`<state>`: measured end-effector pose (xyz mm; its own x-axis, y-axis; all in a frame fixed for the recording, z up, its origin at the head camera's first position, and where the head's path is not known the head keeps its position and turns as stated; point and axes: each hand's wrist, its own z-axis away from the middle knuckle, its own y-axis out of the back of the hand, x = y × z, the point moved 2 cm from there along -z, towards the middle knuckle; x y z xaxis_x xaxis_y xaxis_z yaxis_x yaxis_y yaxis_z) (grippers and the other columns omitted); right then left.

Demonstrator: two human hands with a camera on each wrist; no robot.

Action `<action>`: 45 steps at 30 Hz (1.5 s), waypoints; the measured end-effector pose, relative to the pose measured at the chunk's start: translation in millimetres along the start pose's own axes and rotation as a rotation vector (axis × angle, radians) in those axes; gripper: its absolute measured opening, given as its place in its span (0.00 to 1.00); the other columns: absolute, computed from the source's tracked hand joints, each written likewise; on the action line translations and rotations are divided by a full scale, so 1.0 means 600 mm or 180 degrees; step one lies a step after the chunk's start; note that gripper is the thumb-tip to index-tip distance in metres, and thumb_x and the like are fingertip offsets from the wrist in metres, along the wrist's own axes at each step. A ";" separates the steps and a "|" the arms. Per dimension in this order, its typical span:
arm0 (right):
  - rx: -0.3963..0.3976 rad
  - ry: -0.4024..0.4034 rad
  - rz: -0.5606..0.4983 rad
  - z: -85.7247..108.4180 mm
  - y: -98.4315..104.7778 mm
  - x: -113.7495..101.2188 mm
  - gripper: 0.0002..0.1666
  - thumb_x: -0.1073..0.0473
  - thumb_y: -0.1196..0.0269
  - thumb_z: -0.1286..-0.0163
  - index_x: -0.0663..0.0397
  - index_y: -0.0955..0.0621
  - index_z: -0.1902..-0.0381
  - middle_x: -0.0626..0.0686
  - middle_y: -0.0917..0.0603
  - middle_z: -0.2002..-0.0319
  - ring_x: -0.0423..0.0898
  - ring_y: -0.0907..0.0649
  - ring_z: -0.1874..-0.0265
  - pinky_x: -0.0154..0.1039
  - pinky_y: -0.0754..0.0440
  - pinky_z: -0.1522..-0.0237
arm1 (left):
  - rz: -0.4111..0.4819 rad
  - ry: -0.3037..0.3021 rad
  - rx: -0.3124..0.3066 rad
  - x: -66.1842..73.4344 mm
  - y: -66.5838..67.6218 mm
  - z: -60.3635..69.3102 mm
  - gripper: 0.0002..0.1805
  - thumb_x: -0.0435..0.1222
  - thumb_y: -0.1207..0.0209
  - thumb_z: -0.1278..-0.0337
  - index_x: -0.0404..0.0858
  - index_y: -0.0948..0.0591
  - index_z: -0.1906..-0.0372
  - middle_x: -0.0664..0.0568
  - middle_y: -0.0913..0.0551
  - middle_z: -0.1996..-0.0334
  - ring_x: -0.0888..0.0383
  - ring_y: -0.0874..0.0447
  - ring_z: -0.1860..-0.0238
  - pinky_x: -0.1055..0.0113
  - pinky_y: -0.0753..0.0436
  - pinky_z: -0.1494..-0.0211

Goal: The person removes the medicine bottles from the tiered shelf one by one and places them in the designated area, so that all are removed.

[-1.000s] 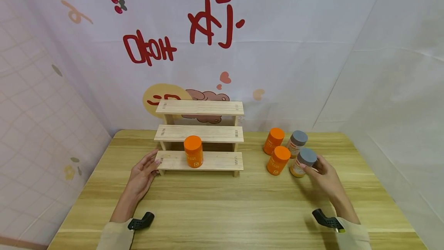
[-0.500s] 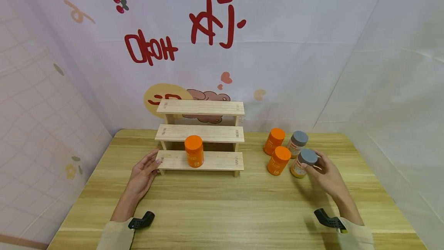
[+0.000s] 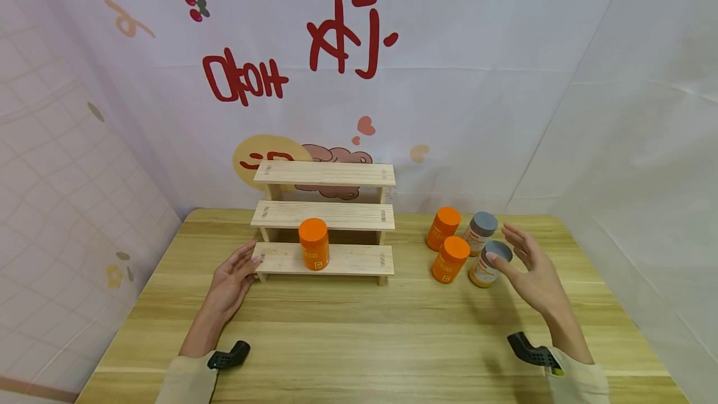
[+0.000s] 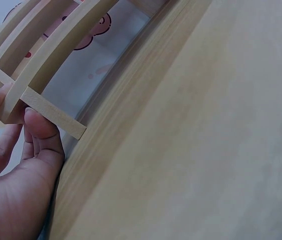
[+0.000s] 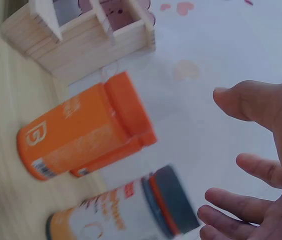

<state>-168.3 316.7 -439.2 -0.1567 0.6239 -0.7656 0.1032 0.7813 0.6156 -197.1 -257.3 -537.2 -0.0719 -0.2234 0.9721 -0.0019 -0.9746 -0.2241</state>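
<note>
At its left end, the three-tier wooden shelf (image 3: 353, 259) is held by my left hand (image 3: 231, 276). In the left wrist view the thumb lies on the bottom board (image 4: 56, 60) and the fingers curl beneath it. An orange jar (image 3: 314, 245) stands upright on the bottom tier. Over on the right, my right hand (image 3: 535, 276) is spread beside the front grey-lidded jar (image 3: 485, 267). Its thumb tip overlaps that lid in the head view. In the right wrist view, thumb and fingers (image 5: 235, 205) are apart from the jar (image 5: 126, 212), holding nothing.
Left of the front grey-lidded jar stands an orange jar (image 3: 450, 260). Behind these are another orange jar (image 3: 443, 229) and another grey-lidded jar (image 3: 480, 234). A printed white cloth (image 3: 449, 111) hangs along the back of the wooden table (image 3: 359, 341).
My right hand has let go of the front grey-lidded jar; its fingers have spread and lifted away. The jar stays in place. The left hand has kept its hold on the shelf.
</note>
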 end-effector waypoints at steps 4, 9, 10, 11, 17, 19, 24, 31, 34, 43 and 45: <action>0.0019 0.0013 0.0001 0.000 0.000 -0.022 0.46 0.46 0.35 0.26 0.33 0.44 0.18 0.59 0.38 0.21 0.65 0.37 0.24 0.08 0.43 0.40 | -0.0020 0.0021 0.0017 -0.001 0.000 -0.001 0.34 0.35 0.42 0.24 0.38 0.40 0.20 0.60 0.25 0.50 0.68 0.26 0.57 0.75 0.22 0.57; 0.0035 0.0181 -0.0055 -0.001 -0.004 -0.048 0.46 0.50 0.34 0.26 0.36 0.43 0.18 0.60 0.38 0.21 0.67 0.38 0.24 0.09 0.43 0.36 | -0.0017 0.0028 0.0014 -0.002 0.000 0.000 0.31 0.35 0.42 0.25 0.43 0.36 0.22 0.60 0.25 0.51 0.68 0.26 0.57 0.75 0.22 0.57; 0.0044 0.0244 -0.0066 -0.003 -0.005 -0.053 0.46 0.52 0.33 0.26 0.37 0.43 0.18 0.60 0.38 0.21 0.67 0.38 0.24 0.09 0.43 0.37 | -0.0011 0.0026 0.0012 -0.002 0.000 0.000 0.30 0.35 0.42 0.25 0.43 0.35 0.23 0.60 0.25 0.51 0.68 0.26 0.57 0.75 0.22 0.57; 0.0055 0.0284 -0.0077 -0.004 -0.007 -0.058 0.46 0.53 0.33 0.26 0.37 0.42 0.18 0.60 0.37 0.22 0.66 0.37 0.24 0.10 0.43 0.36 | -0.0006 0.0022 0.0009 -0.002 0.000 0.000 0.30 0.35 0.42 0.25 0.43 0.35 0.23 0.60 0.25 0.51 0.68 0.26 0.57 0.75 0.22 0.57; 0.0064 0.0510 -0.0123 -0.014 -0.021 -0.082 0.46 0.56 0.31 0.28 0.35 0.40 0.19 0.61 0.34 0.24 0.64 0.34 0.25 0.11 0.40 0.36 | 0.0030 0.0006 0.0009 -0.001 0.000 0.000 0.30 0.34 0.42 0.25 0.42 0.35 0.23 0.60 0.24 0.52 0.68 0.25 0.57 0.75 0.21 0.57; 0.0031 0.0594 -0.0131 -0.016 -0.026 -0.087 0.45 0.58 0.32 0.28 0.35 0.40 0.19 0.61 0.34 0.24 0.66 0.34 0.26 0.12 0.39 0.36 | 0.0048 0.0009 0.0008 -0.001 0.000 0.000 0.29 0.34 0.42 0.25 0.44 0.34 0.23 0.60 0.24 0.52 0.68 0.25 0.57 0.75 0.21 0.57; -0.0096 0.0671 -0.0153 -0.021 -0.045 -0.097 0.45 0.59 0.33 0.27 0.31 0.41 0.20 0.56 0.34 0.23 0.63 0.30 0.28 0.24 0.27 0.35 | 0.0072 0.0022 -0.0003 -0.001 0.000 0.000 0.28 0.34 0.43 0.24 0.46 0.32 0.24 0.60 0.26 0.53 0.69 0.25 0.57 0.75 0.22 0.56; -0.0299 0.0688 -0.0250 -0.027 -0.078 -0.114 0.46 0.55 0.33 0.27 0.28 0.43 0.19 0.56 0.35 0.22 0.66 0.29 0.28 0.63 0.25 0.34 | 0.0064 0.0019 -0.0010 -0.003 0.003 -0.002 0.29 0.35 0.42 0.24 0.46 0.33 0.24 0.60 0.26 0.52 0.69 0.25 0.57 0.76 0.21 0.56; -0.0360 0.0777 -0.0417 -0.032 -0.092 -0.120 0.46 0.58 0.33 0.27 0.32 0.42 0.19 0.55 0.34 0.22 0.63 0.32 0.26 0.63 0.31 0.29 | 0.0077 0.0017 -0.0017 -0.004 0.004 -0.003 0.28 0.35 0.42 0.24 0.47 0.32 0.24 0.60 0.25 0.50 0.69 0.25 0.57 0.76 0.20 0.56; -0.0637 0.0800 -0.0800 -0.044 -0.137 -0.133 0.44 0.59 0.34 0.25 0.34 0.42 0.19 0.58 0.34 0.23 0.60 0.32 0.25 0.61 0.32 0.28 | 0.0096 0.0028 0.0031 -0.005 0.003 -0.004 0.32 0.34 0.42 0.25 0.40 0.37 0.22 0.60 0.24 0.49 0.68 0.23 0.56 0.75 0.20 0.57; -0.0720 0.0805 -0.0856 -0.046 -0.149 -0.137 0.44 0.58 0.35 0.25 0.34 0.42 0.19 0.57 0.33 0.23 0.59 0.31 0.25 0.60 0.32 0.27 | 0.0087 0.0036 0.0018 -0.004 0.003 -0.004 0.35 0.35 0.42 0.25 0.38 0.40 0.20 0.60 0.24 0.49 0.69 0.24 0.56 0.75 0.21 0.57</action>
<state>-191.8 195.1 -426.1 -0.3874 0.3527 -0.8518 -0.1877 0.8744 0.4475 -199.3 -258.2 -540.0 -0.0832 -0.2499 0.9647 0.0060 -0.9682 -0.2503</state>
